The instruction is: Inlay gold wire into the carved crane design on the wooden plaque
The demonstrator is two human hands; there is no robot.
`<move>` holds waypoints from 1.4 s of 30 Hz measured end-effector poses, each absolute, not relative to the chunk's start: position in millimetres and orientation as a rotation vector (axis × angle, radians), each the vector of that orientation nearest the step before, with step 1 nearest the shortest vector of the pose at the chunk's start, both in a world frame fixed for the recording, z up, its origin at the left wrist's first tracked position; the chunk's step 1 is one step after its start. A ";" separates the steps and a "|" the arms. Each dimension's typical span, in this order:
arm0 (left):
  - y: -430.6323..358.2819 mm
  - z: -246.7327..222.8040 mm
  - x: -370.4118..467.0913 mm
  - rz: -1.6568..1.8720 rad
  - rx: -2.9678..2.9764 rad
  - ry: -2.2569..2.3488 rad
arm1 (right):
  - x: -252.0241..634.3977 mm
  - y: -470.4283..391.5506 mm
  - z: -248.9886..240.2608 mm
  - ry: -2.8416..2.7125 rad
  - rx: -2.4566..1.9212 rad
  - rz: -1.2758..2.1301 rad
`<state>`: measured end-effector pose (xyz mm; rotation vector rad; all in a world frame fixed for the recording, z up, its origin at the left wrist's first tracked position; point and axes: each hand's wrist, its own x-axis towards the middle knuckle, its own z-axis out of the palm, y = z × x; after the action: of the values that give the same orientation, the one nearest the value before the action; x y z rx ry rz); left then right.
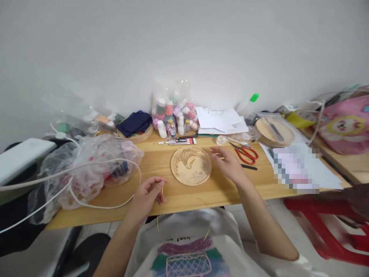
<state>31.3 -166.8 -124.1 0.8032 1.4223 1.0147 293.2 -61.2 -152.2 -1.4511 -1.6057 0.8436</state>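
A round wooden disc (191,166) with a raised golden curved pattern and a darker wave-like area lies flat on the table. To its lower left, my left hand (151,191) pinches a thin gold wire (162,190), which hangs below the table edge and loops in front of the shirt. At the disc's right edge is my right hand (226,161), fingers apart, with nothing seen in it. Red-handled scissors (246,154) rest just right of that hand, beside a dark slim tool (249,167).
Behind the disc lie a glue tube (182,141) and small bottles (162,129). Plastic bags (95,169) and white cables cover the left side. Papers (325,169), wooden rounds (273,130) and a pink bag (346,127) are at the right. A red stool (317,223) stands below.
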 end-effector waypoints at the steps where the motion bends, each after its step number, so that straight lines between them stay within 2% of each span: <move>1: -165.3 -124.4 32.5 1.007 0.824 1.433 | 290.6 -55.2 -154.6 -1.613 -1.450 0.843; 11: -159.7 -131.8 44.1 0.947 0.963 1.464 | 276.8 -56.0 -152.6 -1.771 -1.465 0.854; 18: -138.1 -130.3 41.1 0.940 1.055 1.456 | 284.1 -111.3 -155.4 -1.782 -1.536 0.723; 29: -82.0 -118.6 51.9 0.771 1.173 1.377 | 273.4 -198.0 -150.2 -1.805 -1.481 0.722; 33: -59.8 -115.6 57.0 0.699 1.241 1.352 | 293.5 -180.6 -145.1 -1.949 -1.503 0.757; 38: -50.9 -115.4 47.3 0.681 1.361 1.377 | 344.8 -127.4 -149.7 -1.765 -1.873 0.306; 42: -58.5 -113.8 37.6 0.611 1.531 1.415 | 372.1 -100.4 -157.7 -1.815 -1.899 0.194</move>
<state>37.6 -58.5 -113.8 1.5315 1.4147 0.6106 372.1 -100.4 -157.7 -1.8995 -1.8148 0.1938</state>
